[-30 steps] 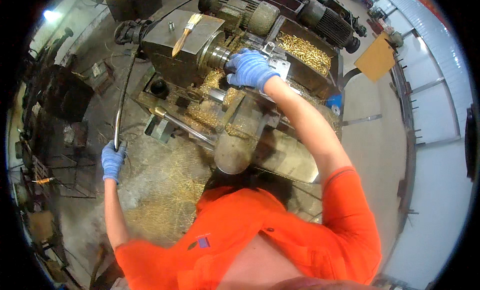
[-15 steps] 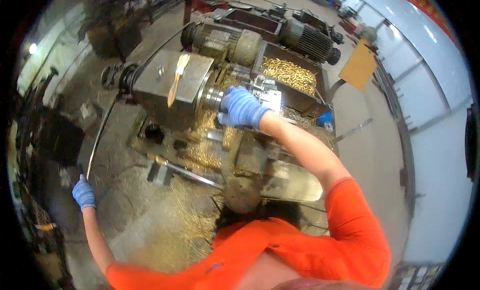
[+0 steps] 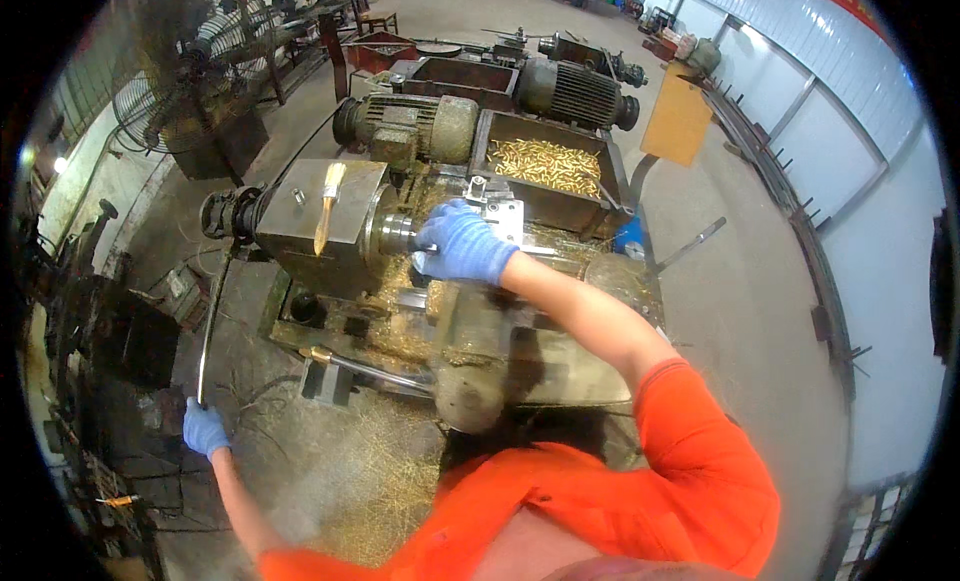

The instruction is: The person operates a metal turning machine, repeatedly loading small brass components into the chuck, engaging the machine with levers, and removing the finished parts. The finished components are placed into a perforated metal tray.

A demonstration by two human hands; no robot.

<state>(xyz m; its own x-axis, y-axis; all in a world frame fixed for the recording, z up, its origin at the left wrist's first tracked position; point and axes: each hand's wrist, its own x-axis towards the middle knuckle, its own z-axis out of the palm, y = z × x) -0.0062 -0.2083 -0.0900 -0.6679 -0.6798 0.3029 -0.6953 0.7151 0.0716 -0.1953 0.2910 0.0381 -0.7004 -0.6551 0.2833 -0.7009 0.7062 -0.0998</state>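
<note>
Left hand (image 3: 206, 428) wraps the low end of a long lever (image 3: 209, 351), beyond the machine's (image 3: 468, 341) left edge with room to swing; right hand (image 3: 462, 243) curls close by the chuck (image 3: 397, 233), any pinch hidden, and sudden rotation could snag its glove (image 3: 482, 257); farther back, a brass-filled tray's (image 3: 546, 203) walls limit reach

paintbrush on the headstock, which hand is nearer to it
Right. The right hand is right of the paintbrush, by the metal chuck; the left hand is farther off, lower left in the view, around the end of the long metal rod.
</note>
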